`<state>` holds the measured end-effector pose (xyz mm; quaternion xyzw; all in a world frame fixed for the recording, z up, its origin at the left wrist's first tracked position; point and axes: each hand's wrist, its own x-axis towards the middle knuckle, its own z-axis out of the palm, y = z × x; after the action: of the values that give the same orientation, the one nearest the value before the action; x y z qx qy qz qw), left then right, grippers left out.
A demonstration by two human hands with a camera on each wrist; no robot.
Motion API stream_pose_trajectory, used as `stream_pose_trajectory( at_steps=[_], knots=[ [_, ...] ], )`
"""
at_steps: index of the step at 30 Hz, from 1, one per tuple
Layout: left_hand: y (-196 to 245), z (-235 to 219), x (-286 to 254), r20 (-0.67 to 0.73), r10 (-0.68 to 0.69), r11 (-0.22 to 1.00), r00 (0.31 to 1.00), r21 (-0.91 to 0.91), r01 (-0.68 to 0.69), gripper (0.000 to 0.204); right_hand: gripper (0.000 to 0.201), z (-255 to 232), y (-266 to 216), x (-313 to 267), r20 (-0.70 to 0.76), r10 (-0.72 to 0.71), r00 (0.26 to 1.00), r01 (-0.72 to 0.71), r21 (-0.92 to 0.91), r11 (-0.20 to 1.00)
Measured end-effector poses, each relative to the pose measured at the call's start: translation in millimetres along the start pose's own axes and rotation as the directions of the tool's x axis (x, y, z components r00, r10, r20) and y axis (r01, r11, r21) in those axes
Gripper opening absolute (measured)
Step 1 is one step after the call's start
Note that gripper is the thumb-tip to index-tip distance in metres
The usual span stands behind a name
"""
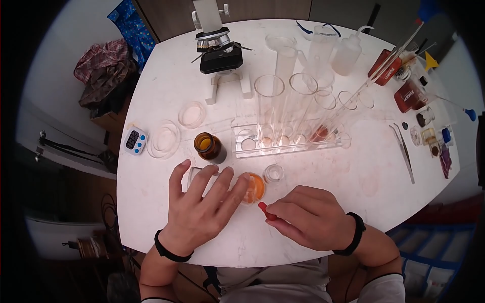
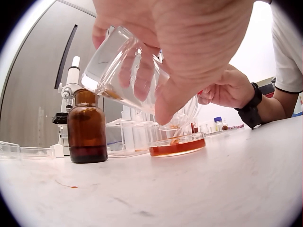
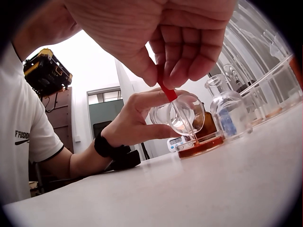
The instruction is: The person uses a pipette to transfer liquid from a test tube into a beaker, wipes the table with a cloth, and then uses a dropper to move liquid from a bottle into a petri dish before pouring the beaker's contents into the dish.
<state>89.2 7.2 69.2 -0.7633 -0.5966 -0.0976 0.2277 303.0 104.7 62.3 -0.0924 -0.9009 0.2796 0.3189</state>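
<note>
My left hand (image 1: pixel 202 209) grips a clear glass beaker (image 2: pixel 116 71) tipped on its side, its mouth facing the petri dish (image 1: pixel 258 186). Orange-red liquid lies in that dish, which sits flat on the table. Some brownish liquid shows along the beaker's lower wall. Between thumb and fingers, my right hand (image 1: pixel 313 217) pinches the red bulb (image 3: pixel 164 85) of a dropper. Its glass tube (image 3: pixel 185 117) slants down past the beaker's mouth, the tip at the orange liquid. Behind my left fingers stands an uncapped amber bottle (image 1: pixel 214 149). A small clear glass bottle (image 3: pixel 230 113) stands beside the dish.
A clear rack (image 1: pixel 237 149) with large test tubes stands behind the dish, and a microscope (image 1: pixel 221 60) farther back. To the left are clear petri dishes (image 1: pixel 176 139) and a timer (image 1: pixel 135 140). Tweezers (image 1: pixel 405 159) and small jars lie at the right.
</note>
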Motion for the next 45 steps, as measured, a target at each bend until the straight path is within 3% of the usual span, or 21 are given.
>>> stream_pose_trajectory(
  at_steps=[16, 20, 25, 33, 45],
  knots=[
    [4.3, 0.0, -0.7, -0.042, 0.049, 0.998, 0.998, -0.042, -0.051, 0.026, 0.024, -2.5, 2.4, 0.4, -0.047, 0.041, 0.998, -0.041, 0.001, 0.999],
    [8.3, -0.1, -4.1, -0.034, 0.004, 0.997, 0.999, -0.071, -0.007, 0.029, 0.026, -5.7, 0.8, 1.5, 0.002, 0.077, 0.997, -0.077, -0.005, 0.997],
    [6.5, -0.6, -5.6, -0.046, -0.012, 0.998, 0.999, -0.068, 0.009, 0.029, 0.029, -4.4, -0.3, 4.0, -0.042, 0.104, 0.994, -0.104, 0.005, 0.995],
    [3.4, -1.6, -6.2, -0.067, -0.047, 0.974, 0.997, -0.225, 0.031, 0.025, 0.028, -4.7, 0.3, 4.9, -0.076, 0.103, 0.992, -0.106, -0.038, 0.994],
    [-2.8, 5.7, -9.6, -0.077, -0.087, 0.954, 0.993, -0.292, 0.061, 0.028, 0.029, -2.9, -1.5, 7.6, -0.038, 0.067, 0.997, -0.069, -0.046, 0.997]
  ],
)
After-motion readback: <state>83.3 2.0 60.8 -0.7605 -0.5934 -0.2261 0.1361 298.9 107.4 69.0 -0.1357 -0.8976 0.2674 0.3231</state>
